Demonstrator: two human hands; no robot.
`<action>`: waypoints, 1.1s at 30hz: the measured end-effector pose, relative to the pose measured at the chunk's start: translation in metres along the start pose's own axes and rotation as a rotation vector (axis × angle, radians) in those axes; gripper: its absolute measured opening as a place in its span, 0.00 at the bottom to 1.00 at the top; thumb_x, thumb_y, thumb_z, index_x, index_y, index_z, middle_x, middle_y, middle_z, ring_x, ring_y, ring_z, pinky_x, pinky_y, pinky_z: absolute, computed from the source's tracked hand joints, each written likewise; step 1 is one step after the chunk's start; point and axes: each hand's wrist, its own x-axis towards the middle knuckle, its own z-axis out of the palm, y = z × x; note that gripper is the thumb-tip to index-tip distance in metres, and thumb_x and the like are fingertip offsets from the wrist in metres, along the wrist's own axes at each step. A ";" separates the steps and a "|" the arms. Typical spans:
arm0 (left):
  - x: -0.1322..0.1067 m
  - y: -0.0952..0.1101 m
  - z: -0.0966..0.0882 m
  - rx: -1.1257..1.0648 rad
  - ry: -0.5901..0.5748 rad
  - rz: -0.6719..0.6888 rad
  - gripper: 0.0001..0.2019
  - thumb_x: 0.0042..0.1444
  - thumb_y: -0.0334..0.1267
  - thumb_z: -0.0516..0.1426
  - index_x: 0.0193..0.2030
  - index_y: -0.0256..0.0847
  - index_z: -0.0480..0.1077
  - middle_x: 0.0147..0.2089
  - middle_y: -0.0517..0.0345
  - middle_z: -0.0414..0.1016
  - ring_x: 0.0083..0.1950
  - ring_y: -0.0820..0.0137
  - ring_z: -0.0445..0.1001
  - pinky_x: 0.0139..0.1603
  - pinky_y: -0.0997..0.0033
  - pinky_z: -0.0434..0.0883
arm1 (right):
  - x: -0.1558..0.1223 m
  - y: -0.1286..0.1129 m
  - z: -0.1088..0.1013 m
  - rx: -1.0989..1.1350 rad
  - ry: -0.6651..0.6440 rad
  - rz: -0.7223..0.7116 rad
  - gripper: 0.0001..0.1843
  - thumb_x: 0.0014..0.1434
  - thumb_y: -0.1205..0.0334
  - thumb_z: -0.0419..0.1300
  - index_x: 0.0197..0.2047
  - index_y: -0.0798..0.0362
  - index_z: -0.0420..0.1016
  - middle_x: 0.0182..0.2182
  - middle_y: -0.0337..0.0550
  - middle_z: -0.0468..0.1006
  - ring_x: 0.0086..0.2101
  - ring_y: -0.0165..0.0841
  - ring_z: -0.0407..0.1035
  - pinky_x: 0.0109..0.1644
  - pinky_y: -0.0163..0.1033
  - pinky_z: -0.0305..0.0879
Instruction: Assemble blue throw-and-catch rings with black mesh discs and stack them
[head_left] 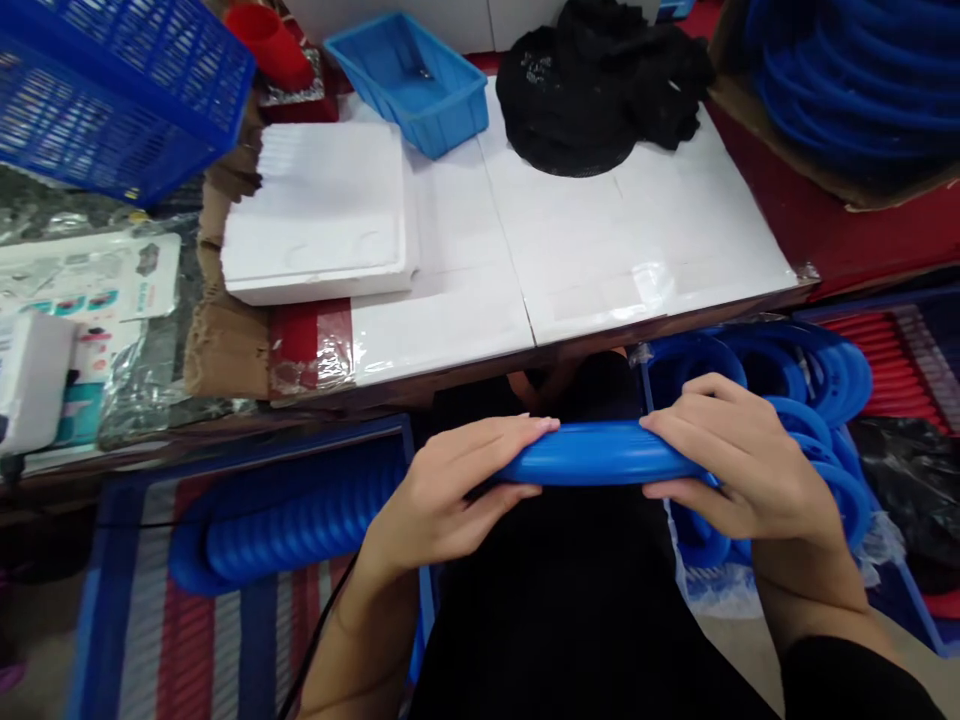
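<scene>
A blue plastic ring, seen edge-on, is held level over my lap, just in front of the table edge. My left hand grips its left end between thumb and fingers. On the right end, my right hand has the same kind of grip. Several similar blue rings lie loosely piled in a bin beside my right hand. To the left of my left hand, a row of blue rings stands stacked on edge in a blue crate.
The table carries a white foam block, a light blue bin and a black cloth. A blue basket stands at the far left. At the right, a cardboard box holds blue coils. A cable runs past my left forearm.
</scene>
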 end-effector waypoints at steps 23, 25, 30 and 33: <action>0.038 0.001 0.001 0.091 -0.143 0.164 0.26 0.69 0.30 0.62 0.73 0.37 0.69 0.64 0.43 0.82 0.64 0.57 0.82 0.66 0.54 0.81 | 0.013 0.004 0.028 -0.143 0.059 -0.079 0.24 0.73 0.53 0.66 0.65 0.57 0.72 0.48 0.52 0.87 0.43 0.43 0.80 0.49 0.51 0.72; 0.035 -0.008 -0.006 0.053 -0.121 0.163 0.26 0.69 0.30 0.63 0.72 0.38 0.70 0.64 0.45 0.82 0.65 0.58 0.82 0.68 0.56 0.80 | 0.010 0.003 0.024 -0.119 0.058 -0.051 0.25 0.72 0.53 0.67 0.64 0.59 0.72 0.48 0.54 0.86 0.45 0.44 0.80 0.50 0.51 0.73; 0.037 -0.013 -0.007 0.058 -0.137 0.167 0.29 0.69 0.35 0.64 0.74 0.36 0.67 0.68 0.41 0.78 0.73 0.51 0.74 0.76 0.41 0.72 | 0.009 -0.002 0.022 -0.133 0.054 -0.037 0.21 0.72 0.58 0.67 0.62 0.60 0.73 0.47 0.54 0.86 0.41 0.43 0.79 0.46 0.50 0.70; 0.045 -0.001 -0.001 0.165 -0.114 0.207 0.29 0.68 0.36 0.65 0.73 0.32 0.68 0.66 0.38 0.80 0.70 0.49 0.77 0.74 0.41 0.74 | 0.016 -0.002 0.025 -0.141 0.054 -0.037 0.19 0.72 0.57 0.66 0.61 0.57 0.75 0.47 0.53 0.87 0.41 0.42 0.79 0.47 0.51 0.68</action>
